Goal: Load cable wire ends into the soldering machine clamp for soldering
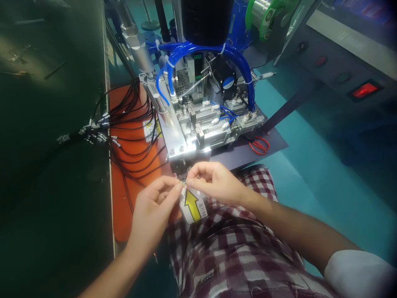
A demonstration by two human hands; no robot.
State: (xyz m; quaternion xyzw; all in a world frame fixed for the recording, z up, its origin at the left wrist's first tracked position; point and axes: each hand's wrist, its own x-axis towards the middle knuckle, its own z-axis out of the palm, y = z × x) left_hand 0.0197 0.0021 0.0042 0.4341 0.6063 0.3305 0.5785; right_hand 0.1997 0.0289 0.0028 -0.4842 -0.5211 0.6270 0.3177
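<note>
My left hand (153, 205) and my right hand (211, 180) meet fingertip to fingertip just in front of a small metal machine (198, 124). Both pinch a tiny metal piece on a thin wire (183, 184); it is too small to name more exactly. Under the hands is a white label with a yellow arrow (194, 207). My lap in checked cloth (235, 248) lies below.
A bundle of black cables with metal ends (124, 128) lies on an orange mat (124, 198) at the left. Blue air hoses (198, 51) loop over the machine. Red scissors (259, 145) lie on the dark base plate right of it. A red lit switch (365, 90) shows at the far right.
</note>
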